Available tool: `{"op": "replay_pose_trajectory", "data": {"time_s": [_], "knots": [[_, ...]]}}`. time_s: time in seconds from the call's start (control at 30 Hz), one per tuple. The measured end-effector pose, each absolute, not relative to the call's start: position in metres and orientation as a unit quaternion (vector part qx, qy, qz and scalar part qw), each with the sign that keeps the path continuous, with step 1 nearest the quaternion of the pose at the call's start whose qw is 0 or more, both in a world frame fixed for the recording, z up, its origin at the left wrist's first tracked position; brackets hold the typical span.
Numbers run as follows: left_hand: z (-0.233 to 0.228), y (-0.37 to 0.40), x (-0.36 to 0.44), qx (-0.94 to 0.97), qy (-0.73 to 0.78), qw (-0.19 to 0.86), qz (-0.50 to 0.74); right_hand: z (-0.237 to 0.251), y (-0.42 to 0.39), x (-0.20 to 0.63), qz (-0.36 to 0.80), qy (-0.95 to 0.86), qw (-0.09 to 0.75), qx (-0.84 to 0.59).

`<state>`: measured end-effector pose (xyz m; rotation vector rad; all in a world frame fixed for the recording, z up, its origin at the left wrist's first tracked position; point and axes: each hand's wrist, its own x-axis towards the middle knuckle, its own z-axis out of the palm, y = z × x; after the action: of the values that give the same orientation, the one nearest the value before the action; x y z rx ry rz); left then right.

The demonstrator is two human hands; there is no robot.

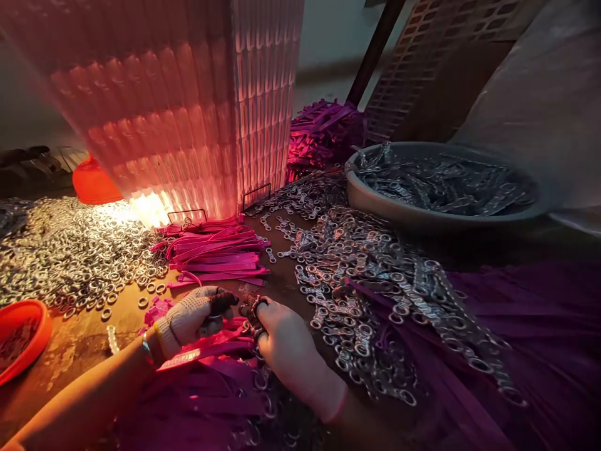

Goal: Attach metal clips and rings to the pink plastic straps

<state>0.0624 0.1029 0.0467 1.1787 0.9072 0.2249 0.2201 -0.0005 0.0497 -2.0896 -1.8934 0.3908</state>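
My left hand [197,316], in a white dotted work glove with dark fingertips, has its fingers curled together. Facing it across a small gap, my right hand [288,351] wears a pale glove and pinches with darkened fingertips. What either hand holds is too small and dark to name. Below both hands lie pink straps [225,341], with more purple straps [201,394] nearer me. A bundle of pink straps [216,254] rests just beyond the hands. To the right of my right hand spreads a heap of metal double-ring links [357,294].
Loose metal rings [107,263] cover the table's left side, under an orange-red lamp [94,181]. Ribbed translucent plastic sheets [188,113] stand at the back. A wide basin [404,210] holds metal strips. A red bowl [44,338] sits left; purple straps [526,332] lie right.
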Motion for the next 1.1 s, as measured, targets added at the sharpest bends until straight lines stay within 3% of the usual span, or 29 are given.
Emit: {"op": "replay_pose_trajectory", "data": {"time_s": [0.13, 0.23, 0.37, 0.57, 0.8, 1.1], "knots": [[0.045, 0.071, 0.056, 0.512, 0.404, 0.746, 0.132, 0.060, -0.007, 0.202, 0.104, -0.693, 0.053, -0.712], [0.046, 0.058, 0.052, 0.619, 0.403, 0.659, 0.143, 0.063, -0.013, 0.198, 0.083, -0.712, 0.028, -0.697], [0.046, 0.053, 0.044, 0.751, 0.378, 0.518, 0.157, 0.062, -0.017, 0.199, 0.095, -0.717, 0.043, -0.689], [0.044, 0.044, 0.037, 0.641, 0.419, 0.624, 0.156, 0.072, -0.016, 0.197, 0.147, -0.723, 0.038, -0.674], [0.044, 0.034, 0.032, 0.718, 0.422, 0.537, 0.138, 0.063, -0.022, 0.190, 0.182, -0.704, 0.002, -0.686], [0.064, 0.044, 0.033, 0.808, 0.393, 0.423, 0.120, 0.057, -0.022, 0.188, 0.096, -0.756, 0.022, -0.647]]}}
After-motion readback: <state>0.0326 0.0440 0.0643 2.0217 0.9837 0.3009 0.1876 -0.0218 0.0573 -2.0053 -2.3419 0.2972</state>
